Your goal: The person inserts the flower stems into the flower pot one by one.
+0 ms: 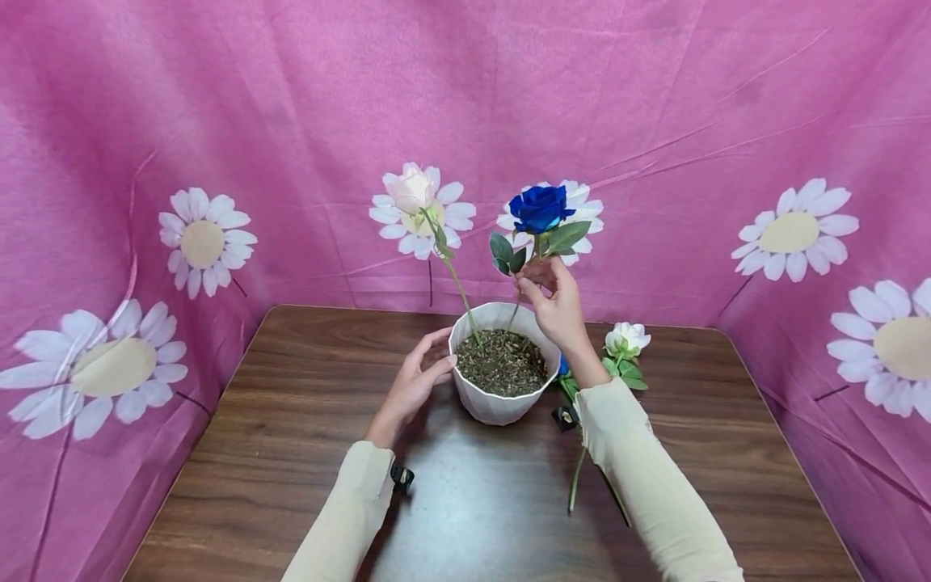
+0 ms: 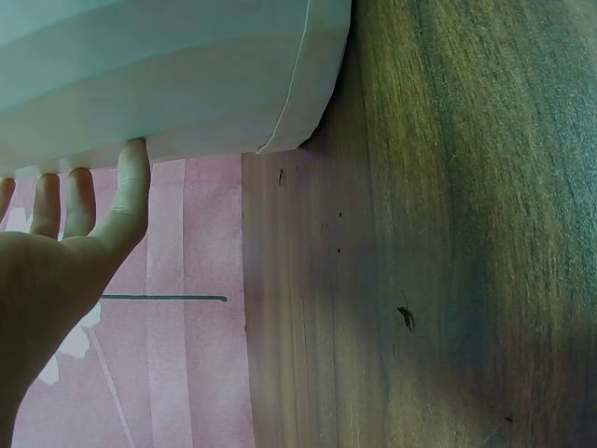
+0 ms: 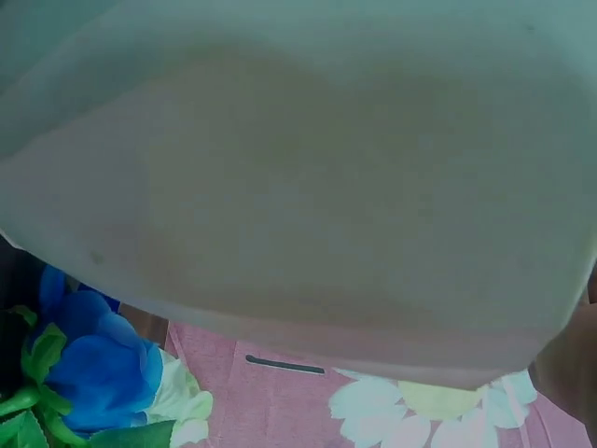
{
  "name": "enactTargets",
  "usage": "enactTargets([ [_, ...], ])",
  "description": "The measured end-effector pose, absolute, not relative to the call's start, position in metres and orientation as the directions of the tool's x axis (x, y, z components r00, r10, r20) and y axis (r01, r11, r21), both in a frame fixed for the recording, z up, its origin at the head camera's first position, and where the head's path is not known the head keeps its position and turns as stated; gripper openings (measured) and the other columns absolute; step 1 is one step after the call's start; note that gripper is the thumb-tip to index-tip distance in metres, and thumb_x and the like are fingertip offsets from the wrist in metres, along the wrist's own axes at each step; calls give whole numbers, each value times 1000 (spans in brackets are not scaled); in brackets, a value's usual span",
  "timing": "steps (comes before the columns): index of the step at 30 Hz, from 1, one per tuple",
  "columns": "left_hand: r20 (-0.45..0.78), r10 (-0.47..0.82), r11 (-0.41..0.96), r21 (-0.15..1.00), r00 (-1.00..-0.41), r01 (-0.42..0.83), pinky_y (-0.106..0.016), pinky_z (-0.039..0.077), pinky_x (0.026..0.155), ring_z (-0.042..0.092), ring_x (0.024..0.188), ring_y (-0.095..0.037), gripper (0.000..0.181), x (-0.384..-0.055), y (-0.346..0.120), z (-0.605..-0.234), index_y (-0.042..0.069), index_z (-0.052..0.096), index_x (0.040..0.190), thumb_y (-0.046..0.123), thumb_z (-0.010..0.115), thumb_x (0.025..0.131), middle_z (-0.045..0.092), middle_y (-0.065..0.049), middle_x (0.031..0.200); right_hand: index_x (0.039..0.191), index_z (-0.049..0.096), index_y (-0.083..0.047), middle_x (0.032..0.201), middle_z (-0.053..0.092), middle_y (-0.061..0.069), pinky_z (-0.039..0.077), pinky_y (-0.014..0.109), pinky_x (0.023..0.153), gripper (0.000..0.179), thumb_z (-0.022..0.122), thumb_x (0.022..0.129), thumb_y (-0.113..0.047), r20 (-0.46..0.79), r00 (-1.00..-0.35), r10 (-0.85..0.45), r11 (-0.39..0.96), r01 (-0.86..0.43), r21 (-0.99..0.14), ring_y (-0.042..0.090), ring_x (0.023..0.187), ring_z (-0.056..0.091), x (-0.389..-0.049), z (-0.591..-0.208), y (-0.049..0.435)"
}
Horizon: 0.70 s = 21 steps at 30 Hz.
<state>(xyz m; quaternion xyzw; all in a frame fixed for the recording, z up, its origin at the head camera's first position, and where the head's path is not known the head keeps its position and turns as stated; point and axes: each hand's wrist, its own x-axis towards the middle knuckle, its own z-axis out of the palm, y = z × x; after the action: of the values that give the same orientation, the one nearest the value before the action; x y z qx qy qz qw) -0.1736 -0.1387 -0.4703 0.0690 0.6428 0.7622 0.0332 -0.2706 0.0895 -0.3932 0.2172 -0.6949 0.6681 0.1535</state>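
Note:
In the head view a white faceted pot (image 1: 494,411) filled with brown soil mix (image 1: 502,368) stands on the table. My right hand (image 1: 562,315) pinches the upper stem of a blue artificial rose (image 1: 541,208), whose stem runs down into the pot. A pale pink rose (image 1: 412,188) stands at the pot's left, leaning left, its stem in the soil. My left hand (image 1: 410,388) rests on the pot's left side; the left wrist view shows its fairly straight fingers (image 2: 133,177) against the wall. In the right wrist view the pot (image 3: 308,205) hides most of the scene.
Right of the pot, a white rose (image 1: 627,338) lies on the wooden table (image 1: 291,404), partly behind my right forearm. Another blue flower (image 3: 103,364) lies beside it, and cut stems (image 1: 576,485) stretch toward me. A pink daisy-print cloth (image 1: 327,97) hangs around the table.

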Motion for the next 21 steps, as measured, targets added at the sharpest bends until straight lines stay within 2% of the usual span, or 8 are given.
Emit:
enactTargets([
  [3, 63, 139, -171, 984, -988, 39, -43, 53, 94, 47, 129, -44, 53, -174, -139, -471, 0, 43, 149, 3, 58, 99, 45, -30, 142, 108, 52, 15, 99, 63, 30, 60, 25, 71, 17, 59, 93, 17, 502, -859, -100, 42, -507, -861, 30, 85, 68, -269, -392, 87],
  [7, 65, 136, -172, 984, -989, 41, -45, 53, 95, 47, 129, -44, 53, -174, -139, -471, 0, 44, 149, 3, 59, 99, 45, -30, 142, 107, 52, 18, 96, 62, 34, 58, 23, 71, 17, 58, 91, 20, 502, -857, -118, 73, -512, -856, 37, 83, 65, -260, -380, 82],
  [13, 74, 128, -171, 984, -989, 51, -43, 54, 93, 48, 127, -43, 52, -173, -139, -472, -1, 44, 148, 3, 58, 99, 47, -29, 141, 104, 52, 20, 94, 61, 36, 56, 24, 72, 14, 58, 91, 19, 497, -851, -167, 122, -518, -846, 35, 83, 65, -249, -370, 78],
  [16, 70, 128, -170, 984, -989, 47, -45, 53, 94, 49, 127, -43, 52, -173, -139, -472, 0, 44, 149, 2, 59, 99, 47, -28, 140, 102, 52, 19, 94, 61, 34, 60, 37, 75, 11, 57, 92, 19, 465, -864, -192, 130, -492, -861, 29, 84, 66, -248, -372, 77],
  [19, 69, 132, -169, 985, -989, 46, -49, 51, 96, 48, 127, -43, 52, -173, -139, -472, 0, 44, 149, 2, 58, 99, 47, -29, 141, 101, 51, 17, 96, 61, 33, 59, 52, 77, 10, 55, 92, 18, 428, -881, -204, 116, -455, -883, 22, 84, 65, -248, -376, 75],
  [21, 72, 132, -168, 985, -989, 49, -50, 51, 96, 48, 128, -44, 52, -174, -139, -472, -1, 44, 149, 2, 58, 99, 47, -29, 141, 101, 50, 18, 96, 61, 34, 57, 59, 77, 10, 55, 92, 19, 417, -885, -208, 101, -444, -890, 24, 83, 65, -249, -378, 73],
])
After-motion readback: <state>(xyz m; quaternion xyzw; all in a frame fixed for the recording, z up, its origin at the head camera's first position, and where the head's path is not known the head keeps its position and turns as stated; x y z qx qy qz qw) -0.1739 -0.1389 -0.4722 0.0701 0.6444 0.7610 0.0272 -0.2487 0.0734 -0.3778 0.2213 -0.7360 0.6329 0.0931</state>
